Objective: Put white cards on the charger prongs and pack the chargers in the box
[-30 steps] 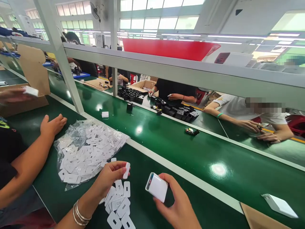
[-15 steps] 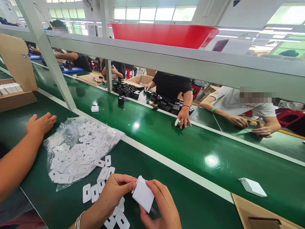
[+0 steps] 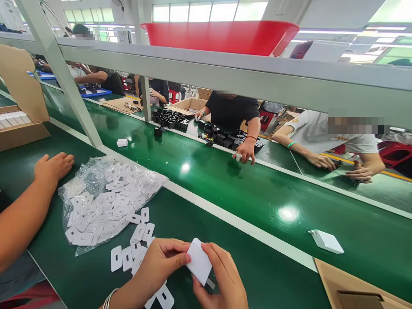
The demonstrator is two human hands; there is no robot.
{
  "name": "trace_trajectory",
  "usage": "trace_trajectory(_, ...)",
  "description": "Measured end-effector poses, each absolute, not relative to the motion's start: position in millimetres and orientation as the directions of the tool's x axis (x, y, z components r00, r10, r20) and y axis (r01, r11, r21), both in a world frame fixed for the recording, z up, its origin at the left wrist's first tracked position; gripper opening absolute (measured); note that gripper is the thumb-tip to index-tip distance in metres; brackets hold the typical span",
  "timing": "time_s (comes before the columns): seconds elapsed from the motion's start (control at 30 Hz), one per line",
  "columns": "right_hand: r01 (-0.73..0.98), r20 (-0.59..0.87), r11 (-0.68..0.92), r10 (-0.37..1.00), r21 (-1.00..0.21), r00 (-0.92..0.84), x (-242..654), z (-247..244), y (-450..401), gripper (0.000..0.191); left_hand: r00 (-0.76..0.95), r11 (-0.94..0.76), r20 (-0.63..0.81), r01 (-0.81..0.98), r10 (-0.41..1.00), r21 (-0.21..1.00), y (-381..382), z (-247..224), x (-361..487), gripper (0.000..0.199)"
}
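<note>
A white plug-in charger [image 3: 199, 262] is held tilted between my two hands at the bottom centre, above the green bench. My left hand [image 3: 162, 262] pinches its upper left side with thumb and fingers. The fingers of my right hand [image 3: 222, 274] are wrapped round its right side and lower end, where a dark grey part juts out. Beside and below my left hand lie several loose white plates [image 3: 139, 232] with slots. A clear plastic bag [image 3: 109, 201] heaped with such plates sits farther left.
A green conveyor belt [image 3: 206, 193] runs past the bench, carrying a white charger [image 3: 326, 241] at right and a smaller white block [image 3: 122, 143] at left. Cardboard lies at lower right [image 3: 341, 283]. A co-worker's arm [image 3: 35, 197] rests at left. A metal shelf beam [image 3: 225, 73] crosses above.
The charger in my hands has shifted slightly right, and the piece jutting at its upper left no longer shows. Chargers on the belt have slid left. A co-worker opposite has lifted a small part.
</note>
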State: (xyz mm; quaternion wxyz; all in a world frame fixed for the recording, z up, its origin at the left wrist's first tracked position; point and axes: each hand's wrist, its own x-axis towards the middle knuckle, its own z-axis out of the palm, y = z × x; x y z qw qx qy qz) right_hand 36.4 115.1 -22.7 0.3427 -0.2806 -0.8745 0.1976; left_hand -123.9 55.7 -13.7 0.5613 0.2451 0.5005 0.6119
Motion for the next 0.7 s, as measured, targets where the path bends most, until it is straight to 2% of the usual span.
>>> trace_trajectory(0.1,0.314,0.538,0.802,0.580,-0.508,-0.611,39.8,-33.5,118.8,0.048,-0.310,0.173,-0.254,-0.267,0.916,0.948,50.5,-9.1,-115.5,0.031)
trace_trajectory(0.23,0.302,0.587,0.815,0.570,-0.495,-0.575,41.7,-54.7,117.6,0.047,-0.416,0.265,-0.219,0.056,0.882,0.963,46.1,-7.9,-98.8,0.060)
trace_trajectory(0.3,0.330,0.602,0.810,0.583,-0.485,-0.545,43.4,-59.9,114.8,0.045,-0.436,0.268,-0.188,0.128,0.880,0.955,46.6,-10.5,-92.4,0.063)
trace_trajectory(0.37,0.320,0.573,0.799,0.592,-0.509,-0.567,49.3,-56.1,114.0,0.045,-0.419,0.248,-0.195,0.077,0.887,0.966,48.7,-12.7,-90.5,0.053)
trace_trajectory(0.47,0.216,0.412,0.678,0.636,-0.703,-0.653,70.1,-32.9,120.8,0.056,-0.317,0.188,-0.194,-0.051,0.928,0.981,52.9,-10.7,-94.9,0.042)
trace_trajectory(0.53,0.177,0.314,0.574,0.650,-0.800,-0.692,89.6,-13.0,126.4,0.066,-0.201,0.150,-0.140,0.033,0.969,0.988,54.9,-5.9,-97.1,0.042)
trace_trajectory(0.6,0.236,0.221,0.530,0.660,-0.815,-0.719,108.5,0.5,125.2,0.060,-0.028,0.129,-0.126,0.175,0.992,0.976,55.7,-1.7,-93.4,0.045)
trace_trajectory(0.7,0.444,0.020,0.522,0.663,-0.728,-0.748,128.3,-8.5,104.0,0.058,0.219,0.095,-0.175,0.333,0.960,0.938,54.1,-4.9,-74.3,0.034)
